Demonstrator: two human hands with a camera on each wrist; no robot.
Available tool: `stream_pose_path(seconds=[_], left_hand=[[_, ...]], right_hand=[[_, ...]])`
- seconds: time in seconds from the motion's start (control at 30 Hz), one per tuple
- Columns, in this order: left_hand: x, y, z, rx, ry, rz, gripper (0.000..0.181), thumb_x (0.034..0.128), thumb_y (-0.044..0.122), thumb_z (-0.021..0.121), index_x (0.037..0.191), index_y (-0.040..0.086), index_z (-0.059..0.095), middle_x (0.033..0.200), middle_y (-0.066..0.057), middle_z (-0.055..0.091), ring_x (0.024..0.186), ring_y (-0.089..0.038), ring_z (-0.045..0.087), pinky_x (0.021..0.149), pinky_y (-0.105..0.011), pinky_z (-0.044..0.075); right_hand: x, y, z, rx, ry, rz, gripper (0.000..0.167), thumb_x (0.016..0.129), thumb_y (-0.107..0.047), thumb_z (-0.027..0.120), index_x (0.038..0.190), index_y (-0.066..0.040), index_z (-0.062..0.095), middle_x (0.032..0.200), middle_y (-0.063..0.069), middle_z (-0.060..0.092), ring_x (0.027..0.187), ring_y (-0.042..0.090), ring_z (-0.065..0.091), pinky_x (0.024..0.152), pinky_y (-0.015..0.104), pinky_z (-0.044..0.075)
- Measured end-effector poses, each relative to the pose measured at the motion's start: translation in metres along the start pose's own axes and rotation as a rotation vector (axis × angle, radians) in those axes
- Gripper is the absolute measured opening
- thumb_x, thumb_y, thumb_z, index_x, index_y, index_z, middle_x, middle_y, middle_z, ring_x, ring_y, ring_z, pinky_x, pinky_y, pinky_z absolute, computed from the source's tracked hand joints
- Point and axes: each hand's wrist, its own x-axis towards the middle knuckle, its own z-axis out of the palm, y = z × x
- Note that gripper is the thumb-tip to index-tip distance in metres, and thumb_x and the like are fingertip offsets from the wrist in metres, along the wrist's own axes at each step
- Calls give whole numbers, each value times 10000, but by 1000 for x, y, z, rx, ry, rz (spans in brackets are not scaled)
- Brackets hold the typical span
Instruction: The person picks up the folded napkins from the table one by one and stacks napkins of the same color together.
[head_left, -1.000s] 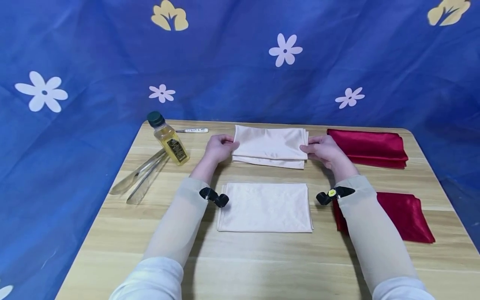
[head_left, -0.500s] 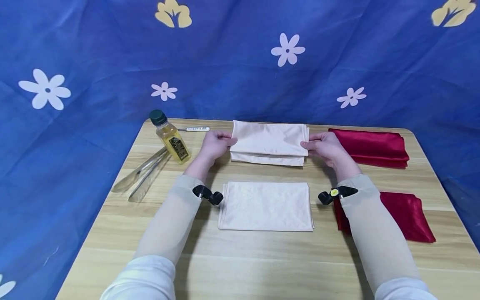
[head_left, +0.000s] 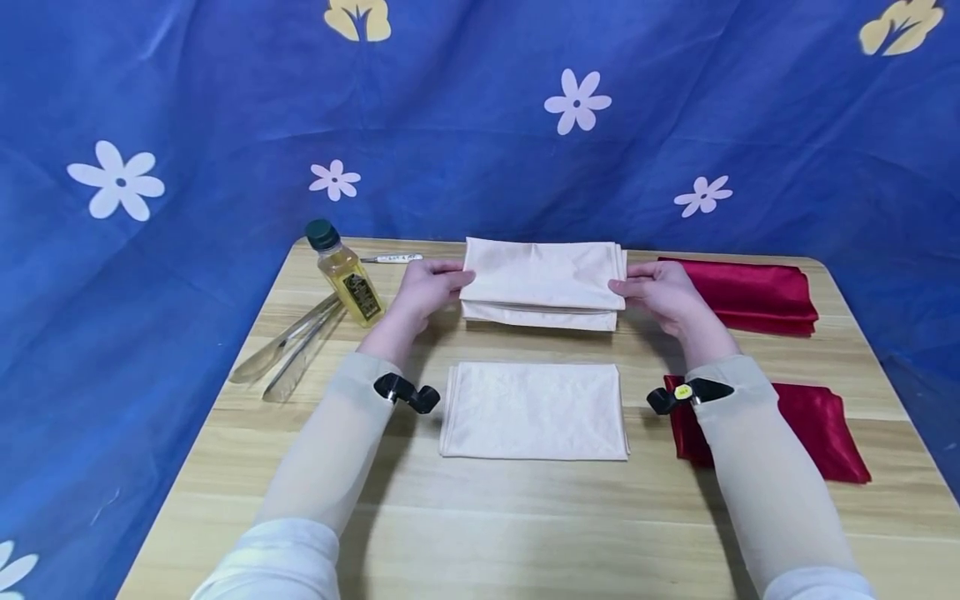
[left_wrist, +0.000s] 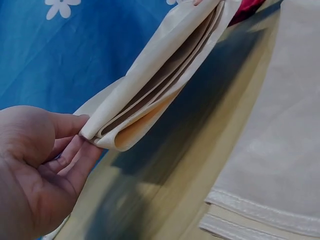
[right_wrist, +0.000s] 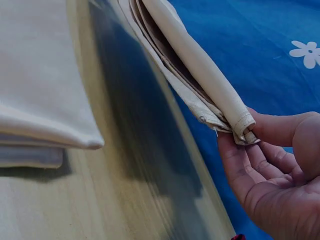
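Clock centred on the held cream cloth (head_left: 540,275), 12 being away from the person. Cloth: pale satiny fabric folded into a flat oblong, several layers gaping at the near edge, a lower flap showing beneath; raised at the table's far side, shadow on the wood below.

Left hand (head_left: 427,292) pinches its 9 o'clock end, right hand (head_left: 663,296) its 3 o'clock end; thumbs and fingers closed, just the cloth's layers between.

Count: two cream cloths, the near cream cloth (head_left: 534,410) flat at 6; two red, far red cloth (head_left: 757,292) at 3, near red cloth (head_left: 817,433) at 4, partly behind the forearm. One bottle (head_left: 352,287) at 9, one pair of tongs (head_left: 258,365) past it.

Table (head_left: 480,525) edge close at 12, blue backdrop (head_left: 450,125) beyond. Strip of wood between cream cloths; broad wood toward 6.
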Motion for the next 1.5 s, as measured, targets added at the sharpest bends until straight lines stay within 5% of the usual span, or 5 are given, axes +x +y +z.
stream_pose_path(seconds=[0.6,0.97,1.5], left_hand=[[-30,14,1,-119,-10,73,336,948,56,802,1246,-72,715,1125,-122,731,943,-164,712,997,-455,581],[-54,19,1,-150,-11,76,355,948,53,805,1268,-66,709,1098,-90,727,951,-154,706,843,-280,624],[-85,2,-3,-143,-49,73,362,944,50,810,1258,-86,691,1128,-131,728,1004,-189,725,968,-398,606]], right_hand=[[-36,-16,-3,109,-5,-54,111,932,86,756,975,-12,725,867,36,771,793,130,736,763,257,641],[-61,-22,-3,156,5,-47,161,926,81,770,1049,9,696,902,37,765,801,130,722,741,249,633],[-94,6,1,228,1,-54,176,904,62,810,976,-46,690,842,54,748,734,121,705,653,228,614]])
